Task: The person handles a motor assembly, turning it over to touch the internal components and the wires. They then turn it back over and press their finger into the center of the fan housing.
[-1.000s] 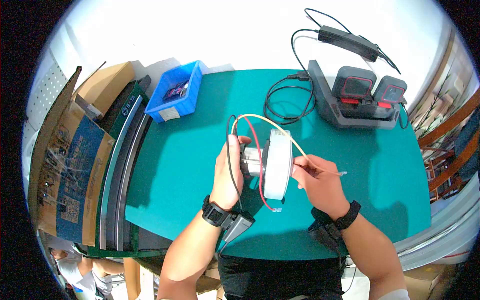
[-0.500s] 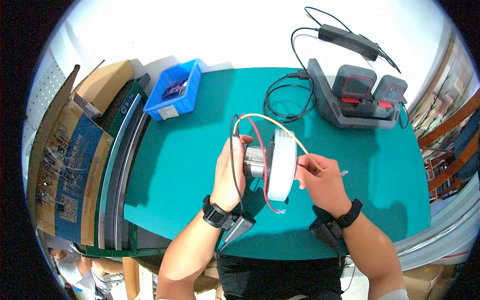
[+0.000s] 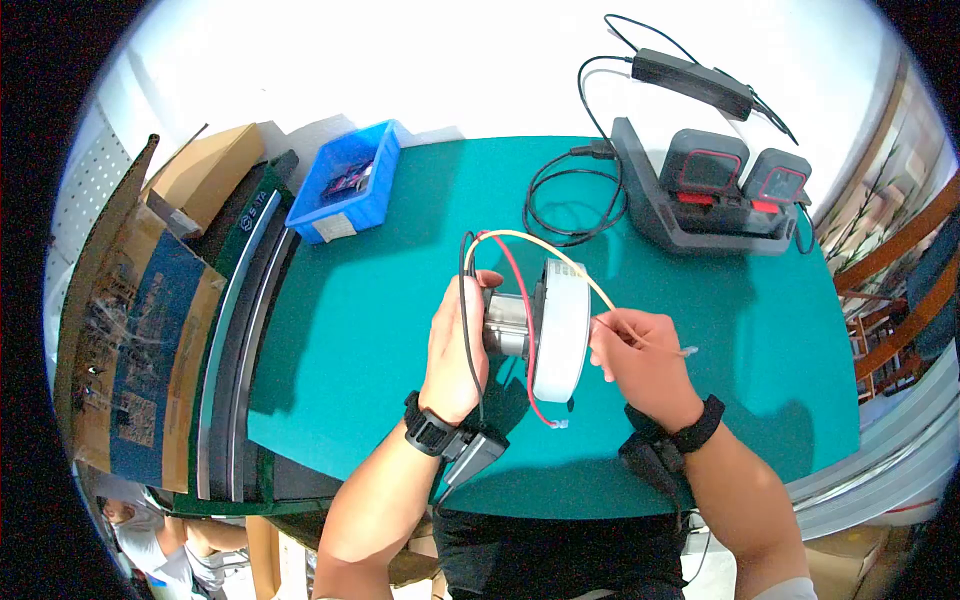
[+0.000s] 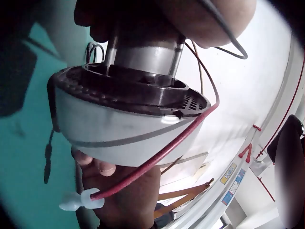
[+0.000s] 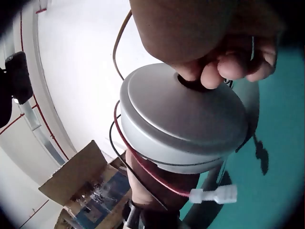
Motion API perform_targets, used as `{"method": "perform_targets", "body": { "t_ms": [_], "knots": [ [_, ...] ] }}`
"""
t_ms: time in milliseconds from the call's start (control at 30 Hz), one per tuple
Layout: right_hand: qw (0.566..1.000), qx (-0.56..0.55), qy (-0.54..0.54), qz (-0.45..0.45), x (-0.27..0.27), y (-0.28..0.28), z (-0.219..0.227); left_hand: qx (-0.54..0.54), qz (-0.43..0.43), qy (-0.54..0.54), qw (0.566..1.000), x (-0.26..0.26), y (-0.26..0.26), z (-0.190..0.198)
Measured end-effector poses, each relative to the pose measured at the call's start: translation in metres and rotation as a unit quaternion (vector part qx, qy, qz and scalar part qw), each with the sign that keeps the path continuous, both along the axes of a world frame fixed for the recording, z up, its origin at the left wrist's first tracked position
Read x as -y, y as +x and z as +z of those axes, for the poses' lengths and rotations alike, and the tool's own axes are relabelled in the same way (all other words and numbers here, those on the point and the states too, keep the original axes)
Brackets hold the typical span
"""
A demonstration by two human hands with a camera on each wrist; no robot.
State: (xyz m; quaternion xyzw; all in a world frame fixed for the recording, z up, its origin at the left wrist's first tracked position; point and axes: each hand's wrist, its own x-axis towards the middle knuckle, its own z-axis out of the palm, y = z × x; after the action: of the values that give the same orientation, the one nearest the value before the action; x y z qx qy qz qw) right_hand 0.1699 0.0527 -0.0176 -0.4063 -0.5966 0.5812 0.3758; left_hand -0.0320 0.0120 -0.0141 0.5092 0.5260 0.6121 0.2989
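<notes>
A motor with a metal body (image 3: 507, 322) and a round white housing (image 3: 562, 335) is held sideways above the table. My left hand (image 3: 452, 345) grips its metal end from the left. At the right face, the curled fingers of my right hand (image 3: 643, 360) meet at the dark centre hole (image 5: 193, 85); they pinch a thin rod (image 5: 252, 47), mostly hidden by the fingers. A red wire (image 4: 152, 160) with a clear-sleeved connector (image 5: 214, 194) hangs in front of the housing. The yellow wire (image 3: 540, 243) arches over to the right hand, and a black wire (image 3: 465, 330) crosses the left.
On the green table (image 3: 340, 370) a blue bin (image 3: 345, 210) with small parts stands at the back left. A black charger dock (image 3: 690, 230) and coiled cable (image 3: 530, 200) lie at the back right. A cardboard box (image 3: 140, 370) and a green case (image 3: 245, 290) line the left edge.
The motor and right hand have shifted slightly to the right. The right fingers have turned a little at the housing's face, while the left hand keeps its grip.
</notes>
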Motion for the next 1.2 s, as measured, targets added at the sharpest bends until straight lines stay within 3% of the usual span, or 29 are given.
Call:
{"method": "perform_targets", "body": {
  "t_ms": [67,300,500,733,900,967,1200],
  "knots": [
    [1.0,-0.012,-0.008,0.011,0.0,0.0,0.003,0.032,-0.005,-0.043,0.999,0.001,-0.001,0.003],
    [0.998,-0.04,-0.013,0.042,-0.006,0.002,-0.008,0.055,-0.017,-0.043,0.997,0.002,0.001,0.005],
    [0.995,-0.052,-0.044,0.071,-0.008,0.002,-0.016,-0.032,0.004,0.017,0.999,-0.002,0.0,-0.006],
    [0.999,-0.024,-0.03,0.035,-0.004,-0.002,-0.005,0.061,-0.013,-0.052,0.997,0.001,0.002,0.002],
    [1.0,-0.013,0.024,0.01,-0.003,0.003,0.004,0.019,-0.009,-0.05,0.999,-0.002,-0.001,0.0],
    [0.999,-0.03,0.025,0.025,-0.006,0.003,-0.003,0.082,-0.012,-0.08,0.993,-0.005,-0.001,-0.003],
    [0.998,-0.034,0.048,0.025,-0.002,-0.005,-0.005,0.03,0.011,-0.046,0.998,-0.003,0.0,-0.006]
  ]
}}
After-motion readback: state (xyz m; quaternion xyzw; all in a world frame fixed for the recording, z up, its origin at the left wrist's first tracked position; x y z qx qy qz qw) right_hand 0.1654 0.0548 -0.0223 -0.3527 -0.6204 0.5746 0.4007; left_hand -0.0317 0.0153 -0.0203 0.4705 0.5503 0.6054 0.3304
